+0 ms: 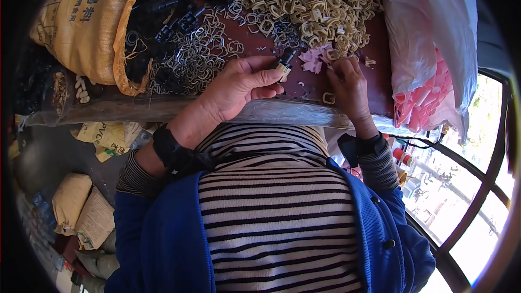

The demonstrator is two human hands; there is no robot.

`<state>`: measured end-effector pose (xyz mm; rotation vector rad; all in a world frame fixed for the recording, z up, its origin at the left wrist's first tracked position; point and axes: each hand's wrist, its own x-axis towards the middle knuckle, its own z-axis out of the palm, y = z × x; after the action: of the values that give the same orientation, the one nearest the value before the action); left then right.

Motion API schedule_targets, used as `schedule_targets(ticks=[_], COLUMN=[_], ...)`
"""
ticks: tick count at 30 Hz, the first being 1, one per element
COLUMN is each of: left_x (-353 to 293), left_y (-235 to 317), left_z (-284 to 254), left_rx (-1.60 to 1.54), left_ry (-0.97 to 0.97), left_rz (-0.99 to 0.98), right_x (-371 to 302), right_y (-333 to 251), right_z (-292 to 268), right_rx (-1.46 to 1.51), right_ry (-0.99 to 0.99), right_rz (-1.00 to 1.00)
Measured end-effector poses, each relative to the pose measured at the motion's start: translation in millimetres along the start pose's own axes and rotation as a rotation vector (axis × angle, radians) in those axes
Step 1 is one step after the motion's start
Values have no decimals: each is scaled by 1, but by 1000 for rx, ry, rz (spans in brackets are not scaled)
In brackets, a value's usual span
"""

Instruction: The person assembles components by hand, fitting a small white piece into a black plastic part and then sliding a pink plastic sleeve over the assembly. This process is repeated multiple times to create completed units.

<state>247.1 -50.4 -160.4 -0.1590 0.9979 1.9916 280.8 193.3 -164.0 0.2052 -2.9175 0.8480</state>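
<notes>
My left hand (pixel 244 82) pinches a small black and cream plastic part (pixel 284 68) between thumb and fingers, its black end pointing up and away. To the right, my right hand (pixel 349 82) is closed with its fingertips down at the edge of a little heap of pink plastic pieces (pixel 311 61). What those fingers grip, if anything, is hidden. A single cream ring-shaped piece (pixel 329 98) lies just below the right hand. Beyond both hands spreads a big pile of cream plastic buckle-like pieces (pixel 320 0).
Silvery metal rings (pixel 203 49) and black parts (pixel 179 21) are heaped at the left of the dark red tabletop (pixel 380 84). A yellow woven sack (pixel 92 27) bounds that side. On the right stands a whitish plastic bag (pixel 418 27) with pink pieces (pixel 429 97) showing.
</notes>
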Motion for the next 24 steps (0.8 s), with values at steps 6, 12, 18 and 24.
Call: schedule_targets(ticks=[6,12,18,24], left_x=[0,2,-1,1], left_y=[3,1,3,2], left_z=[6,13,13,12], left_rx=[17,52,111,166], left_ry=[-1,-3,35,25], left_rz=[44,64,95,75], right_x=[-6,6,12,9], right_y=[-15,-50,-64,-76], right_z=[-6,-8,-1,-4], right_rx=[638,1039,927,801], right_ry=[-193,-432,-532,-409], right_rz=[284,312,186,218])
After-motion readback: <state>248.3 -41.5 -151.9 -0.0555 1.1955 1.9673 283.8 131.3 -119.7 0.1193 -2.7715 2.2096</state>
